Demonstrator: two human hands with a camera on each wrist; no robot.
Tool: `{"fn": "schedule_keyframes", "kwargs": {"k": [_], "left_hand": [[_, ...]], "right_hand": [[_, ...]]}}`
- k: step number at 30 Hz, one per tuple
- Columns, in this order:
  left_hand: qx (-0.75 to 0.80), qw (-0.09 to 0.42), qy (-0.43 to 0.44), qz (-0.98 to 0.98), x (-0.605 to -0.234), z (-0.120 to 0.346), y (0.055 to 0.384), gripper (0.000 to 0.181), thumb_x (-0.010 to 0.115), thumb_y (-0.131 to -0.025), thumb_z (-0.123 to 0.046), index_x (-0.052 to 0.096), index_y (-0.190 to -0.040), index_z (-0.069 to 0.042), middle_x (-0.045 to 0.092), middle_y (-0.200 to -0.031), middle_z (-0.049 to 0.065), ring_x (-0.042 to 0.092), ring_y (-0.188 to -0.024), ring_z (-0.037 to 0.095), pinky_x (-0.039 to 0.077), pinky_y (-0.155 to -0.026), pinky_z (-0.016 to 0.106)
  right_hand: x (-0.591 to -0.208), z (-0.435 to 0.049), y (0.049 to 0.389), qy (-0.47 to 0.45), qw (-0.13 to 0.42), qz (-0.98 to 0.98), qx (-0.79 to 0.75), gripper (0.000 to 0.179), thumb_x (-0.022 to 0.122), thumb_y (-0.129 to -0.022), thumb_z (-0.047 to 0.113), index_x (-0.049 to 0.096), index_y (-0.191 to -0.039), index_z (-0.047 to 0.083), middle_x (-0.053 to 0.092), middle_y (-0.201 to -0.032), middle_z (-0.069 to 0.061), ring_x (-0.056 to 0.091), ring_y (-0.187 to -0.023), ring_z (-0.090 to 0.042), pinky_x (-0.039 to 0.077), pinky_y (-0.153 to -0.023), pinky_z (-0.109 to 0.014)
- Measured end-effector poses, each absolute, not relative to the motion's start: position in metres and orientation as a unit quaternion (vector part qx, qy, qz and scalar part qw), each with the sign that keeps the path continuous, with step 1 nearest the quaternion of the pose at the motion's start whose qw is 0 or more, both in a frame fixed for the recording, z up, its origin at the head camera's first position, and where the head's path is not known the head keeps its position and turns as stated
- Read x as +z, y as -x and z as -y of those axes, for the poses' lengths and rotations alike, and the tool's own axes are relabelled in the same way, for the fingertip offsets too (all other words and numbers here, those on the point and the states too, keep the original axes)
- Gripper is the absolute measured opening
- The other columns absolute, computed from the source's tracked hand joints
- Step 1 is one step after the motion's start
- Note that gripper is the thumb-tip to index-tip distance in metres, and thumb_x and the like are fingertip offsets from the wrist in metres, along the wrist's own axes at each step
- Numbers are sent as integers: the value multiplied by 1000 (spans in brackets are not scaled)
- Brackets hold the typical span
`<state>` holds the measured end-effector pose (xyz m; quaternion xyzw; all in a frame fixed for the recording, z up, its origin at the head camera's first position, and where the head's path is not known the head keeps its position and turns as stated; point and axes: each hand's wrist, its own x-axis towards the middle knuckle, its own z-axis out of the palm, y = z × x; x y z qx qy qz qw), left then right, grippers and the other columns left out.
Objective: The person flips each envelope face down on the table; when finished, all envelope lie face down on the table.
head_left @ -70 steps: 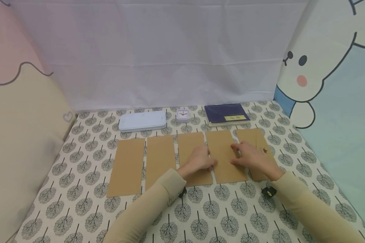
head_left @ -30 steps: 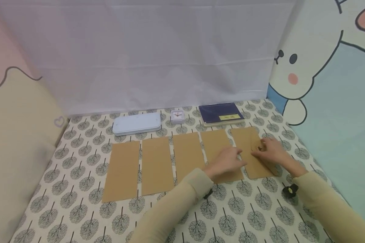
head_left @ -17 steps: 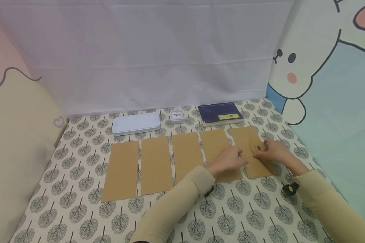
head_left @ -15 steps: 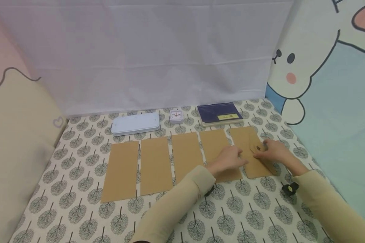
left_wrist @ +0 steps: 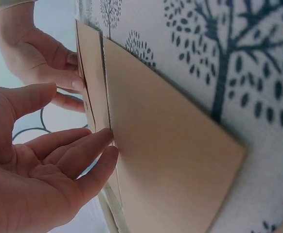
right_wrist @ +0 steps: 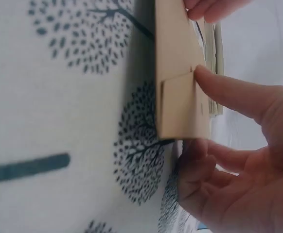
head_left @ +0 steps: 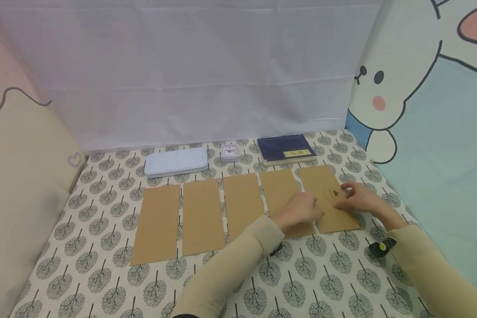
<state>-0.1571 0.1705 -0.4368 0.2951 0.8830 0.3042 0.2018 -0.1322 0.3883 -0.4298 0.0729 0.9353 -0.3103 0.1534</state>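
Several brown kraft envelopes lie in a row on the cloth. The rightmost envelope has a small dark mark on its right part. My right hand pinches its right edge. In the right wrist view the thumb of my right hand lies on the folded flap, with the other fingers at and under the edge. My left hand is over the fourth envelope, its fingers loosely bent and holding nothing. The left wrist view shows the fingertips of my left hand close to an envelope edge; contact is unclear.
Along the back stand a pale flat case, a small square clock and a dark blue book with a yellow label. The other envelopes extend leftward on the tree-patterned cloth. Wall hangings enclose the sides and back.
Both hands have shifted right; the right hand has gone from the fourth envelope to the rightmost one's right edge. That envelope's right side, raised a moment ago, now looks flatter.
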Motion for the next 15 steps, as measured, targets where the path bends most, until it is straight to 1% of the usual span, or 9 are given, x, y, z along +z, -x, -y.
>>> {"fn": "schedule_keyframes", "kwargs": {"k": [3,5,9,11,13,15], "left_hand": [[300,196,-295,-886,-436,-170,157,26,66,-88,-34,64,-87,-8,56,-73,-1,49,-55,10,42,-49,22],[302,193,-290,-887,-435,-169,157,26,66,-89,-34,64,-86,-9,55,-71,-1,48,-54,10,42,-48,23],[306,184,-283,-890,-434,-168,157,25,65,-90,-34,61,-78,-12,53,-67,-1,47,-51,10,42,-46,24],[306,180,-285,-890,-433,-168,158,28,63,-90,-34,57,-72,-14,52,-64,-1,45,-49,9,41,-45,24],[309,179,-284,-890,-433,-168,158,30,63,-91,-33,54,-69,-14,51,-62,-1,44,-47,9,40,-44,24],[318,180,-279,-888,-434,-168,159,31,63,-91,-33,52,-68,-14,50,-61,-1,43,-47,10,39,-43,24]], "right_hand": [[-432,-395,130,-64,155,-921,-351,76,74,-83,32,38,-135,-10,59,-100,-19,57,-80,-24,48,-66,-35],[-433,-400,129,-62,160,-906,-388,71,71,-87,29,37,-138,-7,59,-102,-18,56,-78,-22,48,-65,-34],[-433,-410,125,-49,170,-865,-469,66,60,-96,24,27,-145,-7,57,-116,-24,59,-88,-20,51,-73,-36],[-432,-413,123,-38,173,-846,-503,63,54,-99,23,24,-146,-7,56,-121,-24,61,-93,-21,51,-78,-38],[-432,-415,122,-33,178,-825,-535,60,48,-101,22,22,-147,-6,58,-121,-19,61,-94,-21,51,-80,-39],[-431,-415,121,-21,185,-803,-566,57,44,-103,21,21,-147,-7,61,-116,-13,61,-90,-20,51,-77,-38]]}}
